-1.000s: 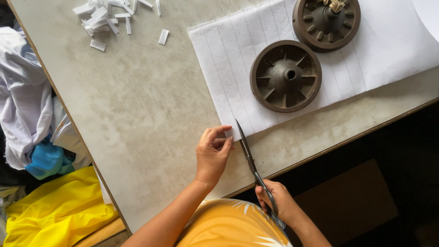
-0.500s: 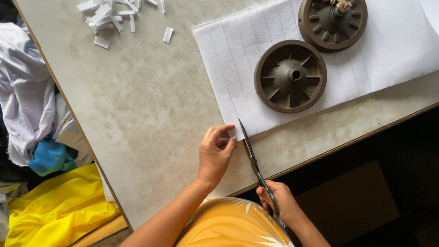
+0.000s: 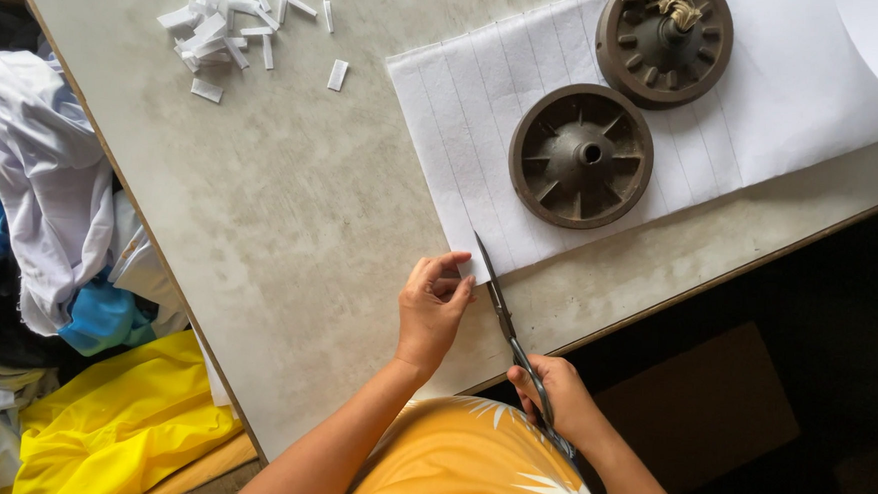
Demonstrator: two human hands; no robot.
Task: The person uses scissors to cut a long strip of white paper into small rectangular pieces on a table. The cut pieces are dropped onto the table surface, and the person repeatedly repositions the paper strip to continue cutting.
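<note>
A white sheet ruled with lines (image 3: 466, 108) lies across the grey table (image 3: 290, 219). My left hand (image 3: 434, 307) pinches the sheet's near corner between thumb and fingers. My right hand (image 3: 556, 399) grips a pair of scissors (image 3: 503, 316) by the handles at the table's front edge. The blades point away from me, their tip at the sheet's near edge just right of my left hand. Two round brown ribbed discs weigh the sheet down, one (image 3: 581, 156) in the middle and one (image 3: 664, 43) farther back.
A heap of small white paper strips (image 3: 225, 30) lies at the far left of the table. Crumpled clothes, white (image 3: 47, 176), blue and yellow (image 3: 120, 416), pile up left of the table. A dark gap drops away past the table's right front edge (image 3: 718, 282).
The view has shifted slightly. My hands and the scissors hold about the same places at the sheet's near corner.
</note>
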